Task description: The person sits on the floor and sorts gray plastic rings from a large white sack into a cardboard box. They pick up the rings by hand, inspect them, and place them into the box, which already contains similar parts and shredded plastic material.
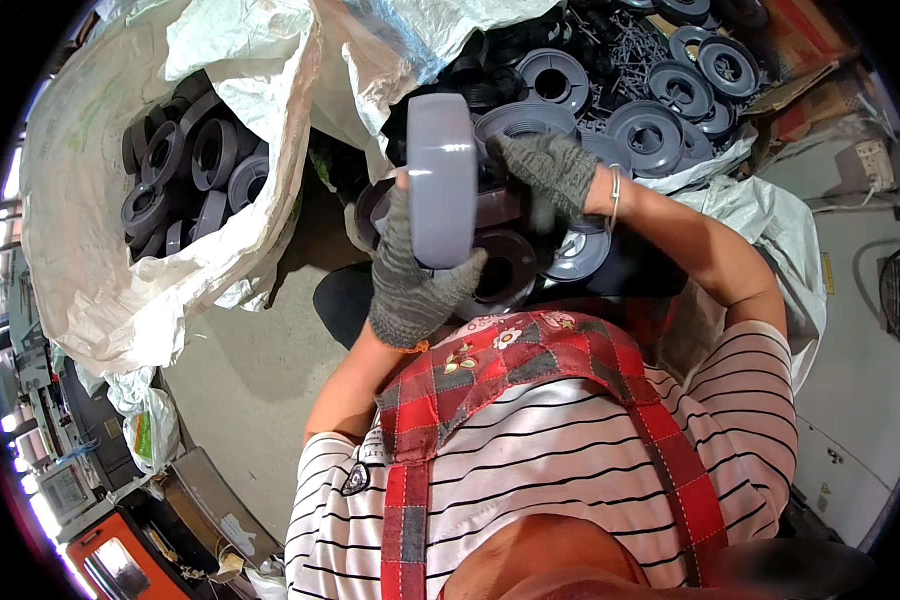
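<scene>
Head view: grey disc (441, 180) in left hand (410, 283)

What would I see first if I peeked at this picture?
Right in the middle, a gloved left hand holds up a smooth grey plastic disc on its edge, while the gloved right hand reaches beside it. Behind them lies a heap of grey plastic rings, and at the left a big white sack holds more dark rings.
</scene>
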### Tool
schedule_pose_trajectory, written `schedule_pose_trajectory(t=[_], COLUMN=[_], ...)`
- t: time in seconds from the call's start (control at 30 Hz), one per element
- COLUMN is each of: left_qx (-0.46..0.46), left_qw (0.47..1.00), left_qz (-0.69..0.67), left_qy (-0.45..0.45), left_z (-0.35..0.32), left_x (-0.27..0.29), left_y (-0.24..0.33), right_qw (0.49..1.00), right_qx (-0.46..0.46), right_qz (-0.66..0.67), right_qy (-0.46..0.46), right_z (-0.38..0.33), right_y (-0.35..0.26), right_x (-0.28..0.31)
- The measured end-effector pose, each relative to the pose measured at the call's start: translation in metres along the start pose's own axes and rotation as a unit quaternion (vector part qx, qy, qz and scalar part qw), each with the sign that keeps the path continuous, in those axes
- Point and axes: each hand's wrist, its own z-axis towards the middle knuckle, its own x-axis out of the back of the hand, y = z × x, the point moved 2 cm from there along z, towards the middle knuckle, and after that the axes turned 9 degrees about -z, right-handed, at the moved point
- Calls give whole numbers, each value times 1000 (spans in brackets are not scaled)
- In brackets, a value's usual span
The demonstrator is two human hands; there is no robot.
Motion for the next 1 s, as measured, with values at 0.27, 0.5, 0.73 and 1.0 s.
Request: schedule_pose_trajectory(t=[0.27, 0.5, 0.73, 1.0], left_qx=[118, 350, 380, 325], left_qw=[960, 781, 733, 820], left_qz=[50, -503, -530, -427], left_qy=[-247, 118, 193, 199], left_z=[3, 58, 78, 74], left_x=[8, 30, 23, 26], left_y=[-11, -62, -88, -74], right_qw=[959, 981, 975, 941], right_qx=[-89, 26, -156, -199], right_qz=[-247, -174, -65, -270], right_qy=[-106, 86, 143, 44], right_z=[33, 29, 100, 169], right_y=[60, 0, 53, 112], right_x=[-9, 15, 11, -32])
